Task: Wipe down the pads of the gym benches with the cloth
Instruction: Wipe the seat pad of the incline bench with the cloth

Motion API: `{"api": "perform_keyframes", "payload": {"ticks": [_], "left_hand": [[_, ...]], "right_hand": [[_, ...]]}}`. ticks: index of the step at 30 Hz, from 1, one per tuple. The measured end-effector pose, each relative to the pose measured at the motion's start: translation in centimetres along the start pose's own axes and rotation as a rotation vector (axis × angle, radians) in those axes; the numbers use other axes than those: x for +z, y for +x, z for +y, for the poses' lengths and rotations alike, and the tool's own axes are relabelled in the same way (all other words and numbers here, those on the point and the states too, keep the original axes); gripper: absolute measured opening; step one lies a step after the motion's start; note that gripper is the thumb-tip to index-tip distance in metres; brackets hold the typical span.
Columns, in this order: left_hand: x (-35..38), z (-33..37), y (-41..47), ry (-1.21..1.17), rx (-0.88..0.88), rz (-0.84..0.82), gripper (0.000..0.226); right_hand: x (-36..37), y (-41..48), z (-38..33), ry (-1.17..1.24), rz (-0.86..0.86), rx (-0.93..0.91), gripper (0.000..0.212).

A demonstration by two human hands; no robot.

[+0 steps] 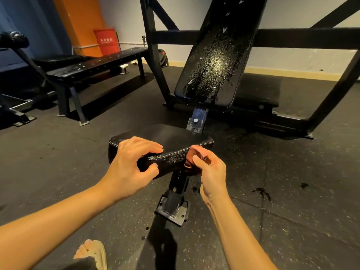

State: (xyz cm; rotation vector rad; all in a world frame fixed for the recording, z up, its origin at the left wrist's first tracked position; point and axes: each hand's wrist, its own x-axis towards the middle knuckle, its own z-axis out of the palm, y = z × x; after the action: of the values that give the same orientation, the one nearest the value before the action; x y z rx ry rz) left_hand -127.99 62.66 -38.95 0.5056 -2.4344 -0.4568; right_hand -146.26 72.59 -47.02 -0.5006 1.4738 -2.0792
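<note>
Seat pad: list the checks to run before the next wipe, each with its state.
1. Cloth held: ok, the right hand pinches the cloth at the front right corner of the seat pad.
2. Pad steadied: ok, the left hand grips its front edge.
3. Top of the seat pad wiped: ok, no drops show.
4. Wiping of the back pad: not ok, covered in droplets.
5. Wiping of the flat bench: not ok, drops lie on it.
6. Dampness of the cloth: cannot tell.
</note>
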Motion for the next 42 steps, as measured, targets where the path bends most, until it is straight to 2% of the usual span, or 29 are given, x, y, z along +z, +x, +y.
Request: {"api": "perform_keyframes", "payload": {"ticks": [3,7,9,11,13,15,17,19,21,23,26,28,29,30,33,34,35,38,39,40,42], "left_hand": [[-0.3,-0.2,0.1,-0.035,-0.034,-0.023,0.051],[-0.9,0.2,0.3,-0.113,-0.036,-0.077,0.056],[-1.1,0.6,0.2,-0.145,-0.031,-0.069,0.056],[-1.1,0.6,0.2,-0.164,-0.070,-0.056,0.060],[-1.2,0.6,0.1,-0.169,-0.101,-0.059,0.061],[-1.2,0.5,0.0,-0.169,-0.098,-0.064,0.054],[-1.1,0.4,0.1,-0.178,-0.104,-0.057,0.047],[-1.0,0.2,0.1,-0.177,-0.113,-0.064,0.048],[-1.0,0.1,0.1,-0.178,-0.112,-0.071,0.048],[-1.0,0.0,0.1,-0.178,-0.109,-0.072,0.048],[-1.0,0.1,0.3,-0.198,-0.100,-0.079,0.045],[-1.1,0.1,0.4,-0.231,-0.071,-0.092,0.041],[-1.1,0.1,0.4,-0.238,-0.063,-0.096,0.039],[-1.1,0.1,0.3,-0.241,-0.068,-0.093,0.041],[-0.9,-0.3,0.3,-0.190,-0.110,-0.075,0.048],[-0.9,-0.1,0.2,-0.179,-0.122,-0.074,0.049],[-1.0,0.1,0.2,-0.186,-0.122,-0.075,0.049],[-1.1,0.3,0.2,-0.224,-0.099,-0.078,0.047],[-1.1,0.2,0.2,-0.220,-0.099,-0.080,0.047],[-1.0,0.2,0.2,-0.209,-0.105,-0.082,0.048],[-0.9,0.0,0.2,-0.181,-0.127,-0.076,0.049]], "right_hand": [[1.1,-2.2,-1.4,0.023,-0.078,-0.022,0.031],[3.3,-4.9,-3.0,0.090,-0.284,-0.042,0.027],[4.0,-5.4,-3.5,0.077,-0.305,-0.021,0.026],[3.4,-4.6,-3.9,0.141,-0.158,0.000,0.023],[1.4,-2.5,-4.2,0.253,0.161,-0.009,0.028],[-0.6,-0.5,-4.1,0.306,0.337,0.021,0.026],[-0.8,0.5,-3.0,0.231,0.331,0.116,0.021],[-0.4,0.9,-1.4,0.050,0.303,0.245,0.017],[0.2,0.5,-0.5,0.004,0.246,0.319,0.008],[1.6,-0.7,-0.4,0.055,0.205,0.241,0.022],[5.6,-4.5,-0.6,0.109,0.072,-0.176,0.016],[7.7,-7.3,-0.1,-0.035,-0.064,-0.424,0.013],[7.8,-7.8,0.2,-0.109,-0.060,-0.462,0.014],[7.2,-7.0,0.3,-0.144,0.000,-0.439,0.015],[3.7,-2.9,0.4,-0.214,0.235,-0.145,0.011],[3.4,-2.5,0.5,-0.222,0.256,-0.105,0.012],[4.0,-2.9,0.7,-0.190,0.220,-0.144,0.013],[7.9,-6.0,1.8,-0.178,0.037,-0.471,0.017],[7.8,-5.7,2.2,-0.184,0.033,-0.508,0.018],[6.9,-4.3,2.2,-0.166,0.071,-0.463,0.020],[4.2,-1.1,2.4,-0.152,0.208,-0.224,0.019]]}}
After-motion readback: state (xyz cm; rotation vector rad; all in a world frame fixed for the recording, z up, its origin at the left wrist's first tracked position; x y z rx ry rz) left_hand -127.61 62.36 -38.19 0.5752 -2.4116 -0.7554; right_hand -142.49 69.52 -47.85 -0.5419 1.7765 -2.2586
